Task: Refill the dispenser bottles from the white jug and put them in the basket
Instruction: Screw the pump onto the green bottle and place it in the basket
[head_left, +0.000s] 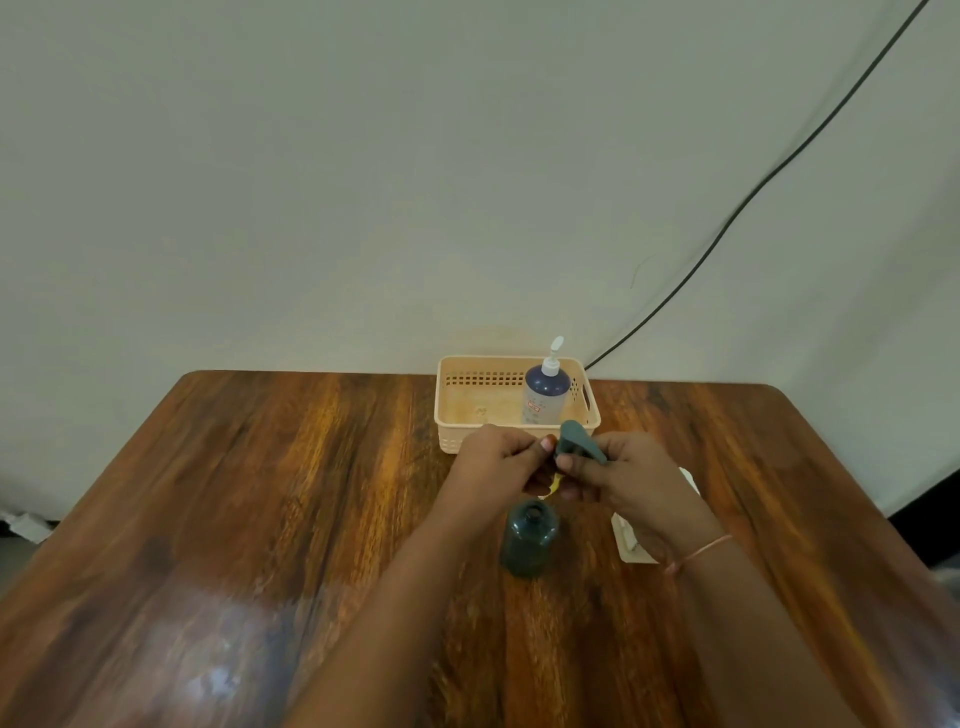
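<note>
A dark teal bottle (529, 540) stands upright and uncapped on the wooden table (260, 493), just below my hands. My right hand (621, 475) grips its teal spray-pump head (576, 441) above the bottle. My left hand (496, 460) pinches the lower part of the same pump head; something small and yellow shows under my fingers. A beige basket (457, 410) sits at the table's far edge and holds a dark blue pump bottle (545, 392) with a white dispenser top. The white jug (631, 540) is mostly hidden behind my right wrist.
The table's far edge meets a pale wall. A black cable (753, 195) runs down the wall to behind the basket. Some white clutter lies on the floor at the far left.
</note>
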